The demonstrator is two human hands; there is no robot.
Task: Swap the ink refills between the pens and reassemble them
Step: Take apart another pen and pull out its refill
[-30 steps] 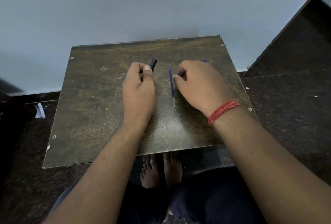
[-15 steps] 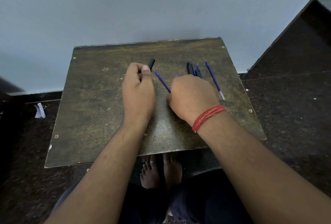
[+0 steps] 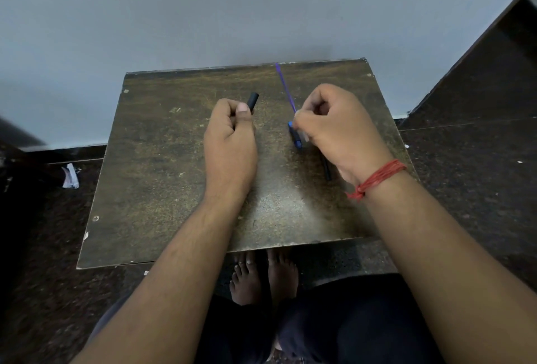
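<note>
My left hand (image 3: 231,142) is closed around a black pen barrel (image 3: 253,101), whose end sticks out past my thumb. My right hand (image 3: 334,128) pinches a thin blue ink refill (image 3: 285,84) that points up and away toward the table's far edge. Just under my right fingertips lies a blue pen part (image 3: 295,135) on the brown table (image 3: 162,177). A black pen piece (image 3: 326,167) lies on the table below my right palm, partly hidden by the hand.
The small table stands against a pale wall. Dark floor surrounds it, with a scrap of paper (image 3: 70,176) on the left. My bare feet (image 3: 264,276) show under the table's near edge.
My right hand has lifted the blue refill off the table and moved right and farther away; the refill now points upward. My left hand has stayed in place with the black barrel.
</note>
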